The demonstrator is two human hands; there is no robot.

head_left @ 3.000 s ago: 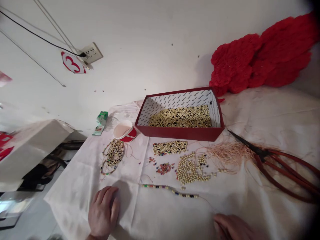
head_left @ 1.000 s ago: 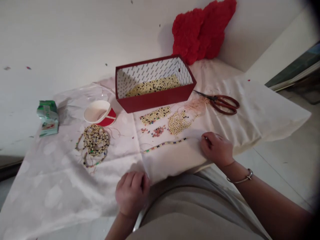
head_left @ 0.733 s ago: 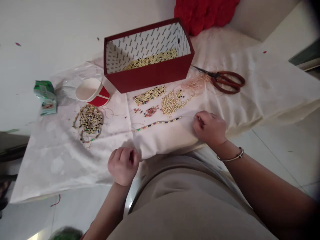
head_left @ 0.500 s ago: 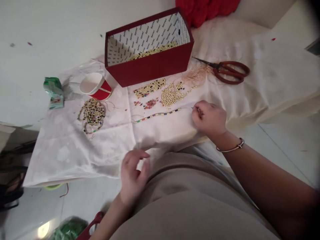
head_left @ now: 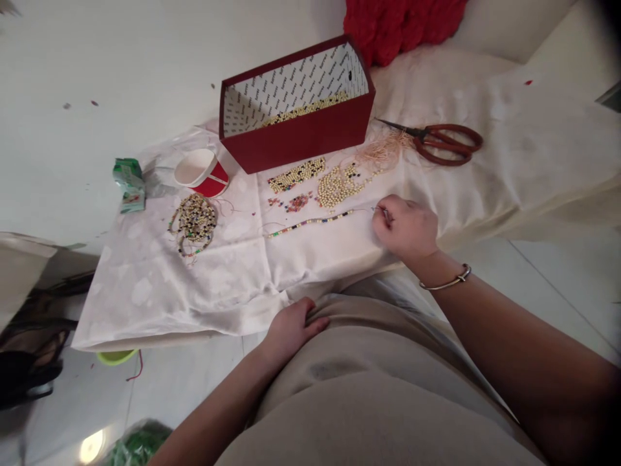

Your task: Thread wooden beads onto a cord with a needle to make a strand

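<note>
My right hand [head_left: 406, 226] is closed in a pinch above the cloth, at the end of a thin thread. That thread runs left to a strand of beads [head_left: 310, 222], mostly pale with dark, green and orange ones, lying on the cloth. A tiny bluish thing shows at the fingertips, too small to name. On the clothing at my waist lies my left hand [head_left: 292, 327], thumb and index finger apart, nothing seen in it; the other fingers are mostly hidden. Beyond the strand are loose pale beads [head_left: 337, 186], orange beads [head_left: 298, 202] and a bundle of beaded strands [head_left: 297, 175].
A dark red box [head_left: 301, 139] with beads inside stands at the back. Scissors [head_left: 444, 141] lie right of it, beside loose threads [head_left: 383, 149]. Leftward are a paper cup [head_left: 213, 179], coiled bead strands [head_left: 194, 220] and a green packet [head_left: 130, 184]. Red fabric [head_left: 402, 29] sits behind.
My left hand has moved right and come down onto the clothing at my waist. My right hand keeps its pinch in nearly the same place. The view has shifted slightly.
</note>
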